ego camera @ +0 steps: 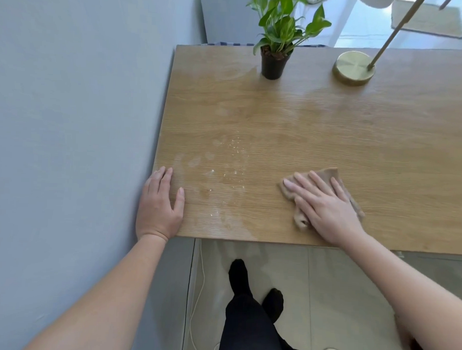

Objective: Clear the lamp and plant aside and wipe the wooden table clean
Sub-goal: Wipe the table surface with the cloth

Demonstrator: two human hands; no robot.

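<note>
A: Taking the visible stretch of the wooden table (331,126) as a dial, with your edge at 6, your left hand (159,206) lay at 8 o'clock on the near corner. Its fingers were straight and relaxed, palm down, holding nothing.

B: And your right hand (325,207) was at about 6 o'clock, flat on the tan cloth (329,174). The fingers were spread and straight, pressing the cloth to the wood rather than curling round it. Crumpled cloth showed beyond your fingertips and under the heel of the hand.

A: Between your hands, near 9 o'clock, you had a scatter of small droplets (236,148) and pale wet smears on the wood.

B: A wider damp sheen ran up towards the far edge. The plant (273,63) stood upright in its black pot at 11 o'clock, close to that edge — still on the table.

A: So was the lamp (353,68). Its round brass base sat at about 1 o'clock, well apart from the pot, and its thin stem slanted up out of view.

B: The grey wall (69,117) ran along the table's 9 o'clock side — your left hand was just beside it.

A: Below the near edge your feet in black socks (238,274) stood on pale floor tiles, with a white cord (198,291) trailing at their left.
</note>
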